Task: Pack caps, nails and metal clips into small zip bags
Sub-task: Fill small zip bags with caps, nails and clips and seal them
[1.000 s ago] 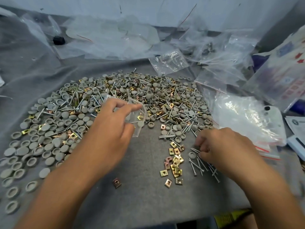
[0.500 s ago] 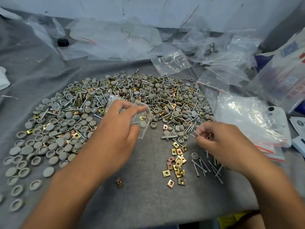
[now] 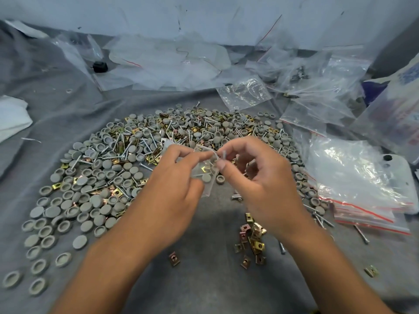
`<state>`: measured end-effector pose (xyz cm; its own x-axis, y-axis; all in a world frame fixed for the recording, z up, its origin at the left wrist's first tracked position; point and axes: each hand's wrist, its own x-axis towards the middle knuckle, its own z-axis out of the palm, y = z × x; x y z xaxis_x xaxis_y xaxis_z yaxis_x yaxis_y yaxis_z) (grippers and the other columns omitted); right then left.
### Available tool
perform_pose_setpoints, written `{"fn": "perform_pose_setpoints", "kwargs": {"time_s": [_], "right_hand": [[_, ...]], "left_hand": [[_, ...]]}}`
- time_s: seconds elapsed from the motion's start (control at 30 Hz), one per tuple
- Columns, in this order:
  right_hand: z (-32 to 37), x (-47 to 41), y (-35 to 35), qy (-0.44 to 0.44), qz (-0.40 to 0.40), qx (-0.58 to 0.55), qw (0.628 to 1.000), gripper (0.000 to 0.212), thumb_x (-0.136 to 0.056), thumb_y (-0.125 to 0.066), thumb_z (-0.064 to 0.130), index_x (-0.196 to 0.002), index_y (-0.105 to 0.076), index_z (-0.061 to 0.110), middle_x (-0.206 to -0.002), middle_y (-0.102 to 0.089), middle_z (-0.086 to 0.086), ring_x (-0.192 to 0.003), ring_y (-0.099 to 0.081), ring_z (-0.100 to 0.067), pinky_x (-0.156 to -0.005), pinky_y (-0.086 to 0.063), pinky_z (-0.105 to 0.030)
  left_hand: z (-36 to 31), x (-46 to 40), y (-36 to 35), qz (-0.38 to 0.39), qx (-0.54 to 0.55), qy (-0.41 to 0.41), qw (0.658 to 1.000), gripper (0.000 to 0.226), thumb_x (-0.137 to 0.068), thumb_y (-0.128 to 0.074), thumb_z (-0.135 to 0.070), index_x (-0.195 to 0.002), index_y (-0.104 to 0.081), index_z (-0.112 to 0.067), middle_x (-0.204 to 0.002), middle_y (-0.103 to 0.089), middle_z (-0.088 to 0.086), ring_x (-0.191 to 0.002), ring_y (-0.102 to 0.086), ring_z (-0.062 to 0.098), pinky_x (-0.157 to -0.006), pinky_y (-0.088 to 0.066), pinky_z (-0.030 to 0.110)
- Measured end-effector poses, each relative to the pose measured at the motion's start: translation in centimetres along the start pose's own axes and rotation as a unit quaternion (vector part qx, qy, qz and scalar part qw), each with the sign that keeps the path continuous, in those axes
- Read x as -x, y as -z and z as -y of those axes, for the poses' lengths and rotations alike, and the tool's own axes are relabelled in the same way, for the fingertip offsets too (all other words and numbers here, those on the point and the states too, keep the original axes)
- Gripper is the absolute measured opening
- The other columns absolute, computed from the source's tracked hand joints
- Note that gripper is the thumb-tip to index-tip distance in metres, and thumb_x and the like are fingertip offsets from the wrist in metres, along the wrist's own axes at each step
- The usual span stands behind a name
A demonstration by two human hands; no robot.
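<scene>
While the left hand (image 3: 172,180) pinches a small clear bag (image 3: 205,175) by its upper edge between thumb and curled fingers, the bag hangs above the grey cloth (image 3: 204,279) with its long axis running from upper left down to lower right, mouth uppermost; a grey cap and a brass clip show through its wall. Right hand (image 3: 260,182) is curled, thumb and forefinger pinching a nail (image 3: 224,155) at the bag's mouth; the nail stands nearly upright, head up, its lower part hidden by the fingers, so I cannot tell if the tip is inside the bag. Behind both hands lies a broad heap (image 3: 140,141) of grey caps, nails and brass clips, thinning to loose caps (image 3: 45,223) on the left. Near the right wrist sits a small pile of clips (image 3: 251,239), with one clip (image 3: 174,259) apart by the left forearm. Stacked zip bags (image 3: 362,196) lie at the right, and more clear bags (image 3: 244,92) beyond the heap
</scene>
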<state>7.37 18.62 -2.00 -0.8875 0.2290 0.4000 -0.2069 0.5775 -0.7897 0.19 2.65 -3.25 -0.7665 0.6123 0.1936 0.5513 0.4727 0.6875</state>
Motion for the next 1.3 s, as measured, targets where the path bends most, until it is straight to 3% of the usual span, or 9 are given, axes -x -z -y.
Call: {"fn": "perform_pose_setpoints", "kwargs": {"time_s": [0.2,0.33,0.47,0.57,0.67,0.83,1.13,1.2,1.3], "right_hand": [[0.3,-0.2,0.1,0.046,0.02,0.087,0.995,0.021,-0.09,-0.075,0.031,-0.11,-0.068,0.031,-0.096,-0.066,0.022,-0.084,-0.06,-0.004,-0.067,-0.041,-0.008],[-0.2,-0.3,5.7,-0.087,0.027,0.094,0.991,0.009,-0.09,-0.07,0.035,-0.097,-0.065,0.038,-0.092,-0.069,0.019,-0.079,-0.064,-0.001,-0.063,-0.049,-0.014],[-1.2,1.7,9.2,-0.314,0.241,0.34,0.853,0.02,-0.083,-0.077,0.049,-0.081,-0.067,0.033,-0.077,-0.068,0.01,-0.074,-0.063,-0.005,-0.06,-0.047,-0.021],[-1.0,2.8,7.9,-0.349,0.296,0.405,0.791,0.038,-0.074,-0.077,0.066,-0.078,-0.068,0.029,-0.079,-0.069,0.009,-0.075,-0.064,-0.007,-0.07,-0.055,-0.032],[-0.6,3.2,7.3,-0.349,0.311,0.457,0.757,0.043,-0.071,-0.074,0.073,-0.082,-0.066,0.033,-0.085,-0.068,0.013,-0.083,-0.065,-0.009,-0.071,-0.053,-0.029],[0.1,3.9,6.1,-0.309,0.289,0.494,0.759,0.021,-0.078,-0.067,0.06,-0.081,-0.069,0.039,-0.088,-0.068,0.013,-0.089,-0.067,-0.016,-0.069,-0.051,-0.028],[-0.4,4.3,5.8,-0.271,0.251,0.486,0.792,0.019,-0.086,-0.057,0.047,-0.081,-0.064,0.031,-0.08,-0.067,0.011,-0.081,-0.065,-0.015,-0.067,-0.053,-0.031],[-0.7,4.1,6.1,-0.265,0.217,0.464,0.817,0.02,-0.087,-0.059,0.049,-0.078,-0.064,0.032,-0.074,-0.066,0.012,-0.074,-0.063,-0.01,-0.065,-0.053,-0.031],[-1.3,3.5,6.3,-0.219,0.124,0.304,0.919,0.02,-0.091,-0.062,0.048,-0.076,-0.062,0.034,-0.07,-0.065,0.018,-0.061,-0.058,-0.001,-0.054,-0.044,-0.021]], "left_hand": [[0.0,0.1,0.1,0.006,-0.001,0.007,1.0,0.05,-0.094,-0.04,-0.025,-0.142,-0.051,-0.034,-0.122,-0.041,-0.017,-0.104,-0.046,-0.01,-0.086,-0.035,0.004],[-0.1,0.3,0.2,0.005,0.001,0.021,1.0,0.053,-0.094,-0.038,-0.022,-0.143,-0.049,-0.038,-0.122,-0.04,-0.018,-0.093,-0.051,0.004,-0.086,-0.039,0.017],[-0.2,0.3,0.2,0.008,-0.004,0.02,1.0,0.057,-0.089,-0.033,-0.028,-0.142,-0.049,-0.039,-0.123,-0.039,-0.019,-0.094,-0.05,0.002,-0.088,-0.037,0.016],[-0.2,0.2,0.3,0.01,-0.009,0.025,1.0,0.055,-0.091,-0.034,-0.028,-0.143,-0.047,-0.041,-0.122,-0.039,-0.021,-0.094,-0.053,0.005,-0.087,-0.041,0.021],[-0.4,0.2,0.4,0.006,0.0,0.029,1.0,0.059,-0.087,-0.032,-0.032,-0.143,-0.047,-0.041,-0.119,-0.039,-0.023,-0.097,-0.05,0.002,-0.088,-0.038,0.016],[-0.6,0.2,0.2,0.012,-0.008,0.025,1.0,0.058,-0.088,-0.032,-0.033,-0.144,-0.046,-0.041,-0.118,-0.038,-0.022,-0.099,-0.046,-0.001,-0.087,-0.036,0.007],[-0.7,0.2,0.1,0.015,-0.013,0.023,1.0,0.057,-0.09,-0.033,-0.031,-0.145,-0.045,-0.041,-0.117,-0.038,-0.024,-0.099,-0.047,0.003,-0.093,-0.033,0.014],[-0.6,0.3,0.1,0.016,-0.014,0.024,0.999,0.056,-0.091,-0.033,-0.031,-0.145,-0.044,-0.041,-0.118,-0.037,-0.025,-0.099,-0.047,0.003,-0.093,-0.033,0.015],[-0.5,0.3,0.0,0.015,-0.016,0.024,0.999,0.056,-0.091,-0.032,-0.031,-0.145,-0.044,-0.042,-0.119,-0.036,-0.026,-0.097,-0.048,0.004,-0.093,-0.033,0.016]]}}
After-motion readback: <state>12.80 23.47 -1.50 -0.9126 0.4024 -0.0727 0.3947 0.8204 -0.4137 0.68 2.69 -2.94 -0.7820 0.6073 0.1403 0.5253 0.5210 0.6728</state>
